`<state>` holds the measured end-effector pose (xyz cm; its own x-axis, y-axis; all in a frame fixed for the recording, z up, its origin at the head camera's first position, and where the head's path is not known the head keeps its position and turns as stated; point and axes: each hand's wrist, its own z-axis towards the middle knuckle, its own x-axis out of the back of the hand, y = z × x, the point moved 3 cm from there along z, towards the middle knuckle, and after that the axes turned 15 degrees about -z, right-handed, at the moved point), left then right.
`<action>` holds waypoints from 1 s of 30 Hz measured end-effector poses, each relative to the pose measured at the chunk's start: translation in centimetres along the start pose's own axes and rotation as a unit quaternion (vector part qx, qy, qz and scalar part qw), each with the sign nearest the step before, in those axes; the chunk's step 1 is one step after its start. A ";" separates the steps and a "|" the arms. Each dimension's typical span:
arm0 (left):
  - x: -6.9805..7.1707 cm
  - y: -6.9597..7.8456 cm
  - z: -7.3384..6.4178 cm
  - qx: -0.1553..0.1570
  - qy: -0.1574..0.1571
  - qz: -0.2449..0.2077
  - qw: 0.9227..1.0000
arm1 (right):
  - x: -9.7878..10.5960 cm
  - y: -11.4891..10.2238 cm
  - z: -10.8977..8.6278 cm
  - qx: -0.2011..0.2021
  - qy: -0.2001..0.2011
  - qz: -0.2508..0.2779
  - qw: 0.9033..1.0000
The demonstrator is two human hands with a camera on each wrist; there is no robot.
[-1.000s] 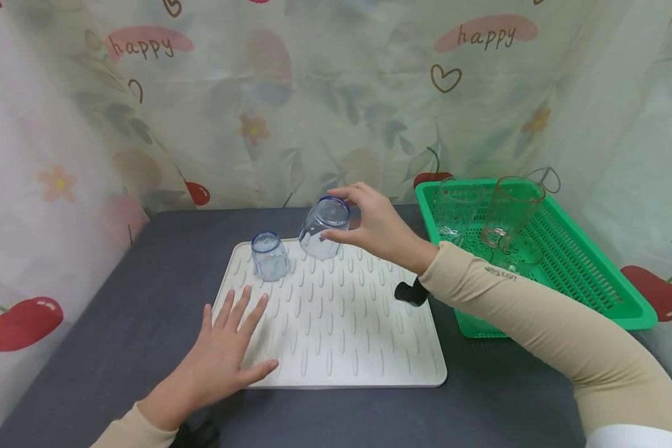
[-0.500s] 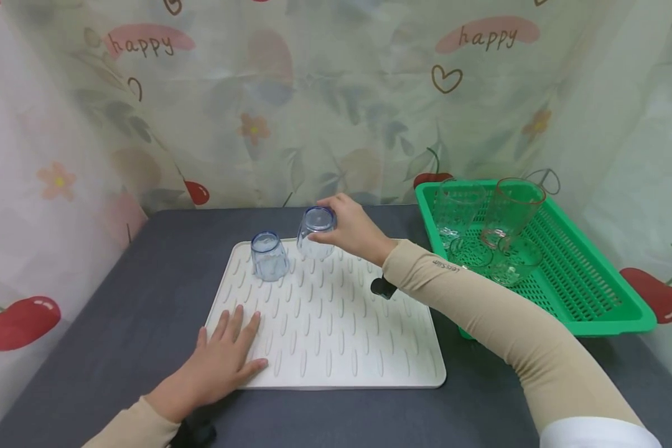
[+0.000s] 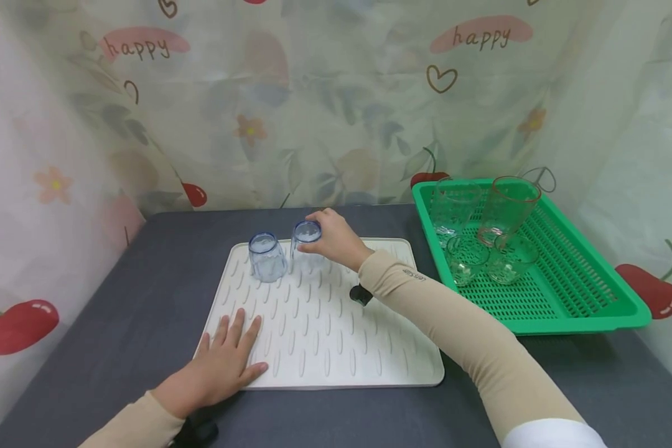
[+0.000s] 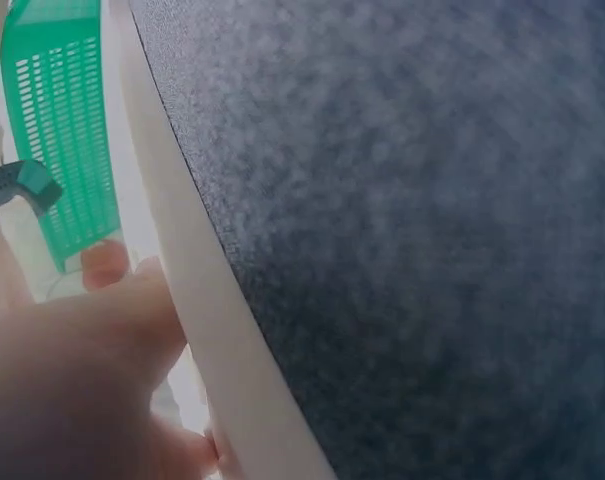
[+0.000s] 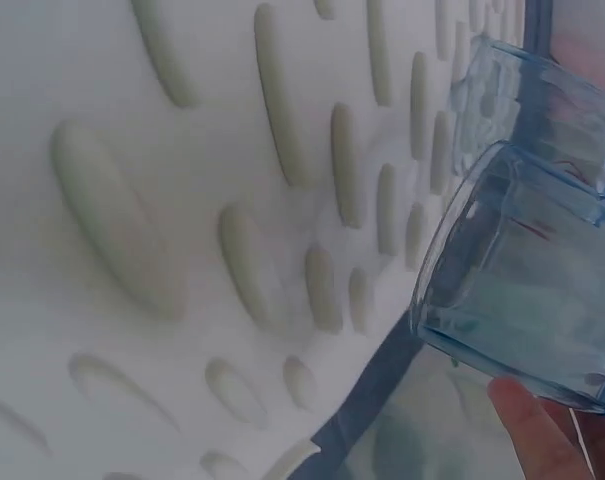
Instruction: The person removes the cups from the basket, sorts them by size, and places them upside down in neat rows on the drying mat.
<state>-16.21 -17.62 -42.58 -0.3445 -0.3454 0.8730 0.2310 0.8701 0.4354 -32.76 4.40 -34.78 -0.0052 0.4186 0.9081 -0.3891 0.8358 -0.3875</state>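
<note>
My right hand [image 3: 336, 239] holds a clear glass [image 3: 306, 233] with a blue ring at its upper end, near the back edge of the white ridged mat [image 3: 347, 330]. In the right wrist view, the held glass [image 5: 527, 280] has fingertips against its side; whether its lower end touches the mat I cannot tell. A similar blue-tinted glass [image 3: 267, 258] stands just left of it, narrower end up. At the mat's front left, my left hand [image 3: 222, 367] rests with fingers spread. The left wrist view shows that hand [image 4: 92, 350] at the mat's edge [image 4: 197, 270].
On the right of the dark table [image 3: 123, 323] is a green perforated basket [image 3: 582, 274]. Several glasses stand in its left part, including a tall one with a reddish rim [image 3: 506, 208]. A patterned curtain [image 3: 313, 112] hangs behind the table and along both sides.
My right hand has brought the glass left and down, close beside the standing one, and it has gone from tilted to nearly upright. My left hand has settled slightly lower on the mat.
</note>
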 end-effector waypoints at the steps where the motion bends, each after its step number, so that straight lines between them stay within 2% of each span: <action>1: 0.0 0.0 0.0 0.000 0.001 0.000 1.000 | -0.3 0.0 0.1 -0.001 0.000 0.001 1.000; 20: 0.1 0.2 0.1 0.005 -0.008 -0.005 1.000 | -2.7 0.2 0.8 -0.036 -0.013 0.012 0.999; 25: 0.1 0.2 0.1 0.011 -0.014 -0.006 1.000 | -3.1 0.6 1.1 -0.050 -0.016 0.056 0.997; 30: 0.2 0.2 0.2 0.016 -0.020 -0.004 1.000 | -3.6 1.3 1.2 -0.082 -0.024 0.115 0.990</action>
<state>-16.44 -17.43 -42.39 -0.3833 -0.3384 0.8594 0.1992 0.8783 0.4346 -34.32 3.56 -38.40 -0.1222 0.5895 0.7984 -0.2176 0.7690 -0.6011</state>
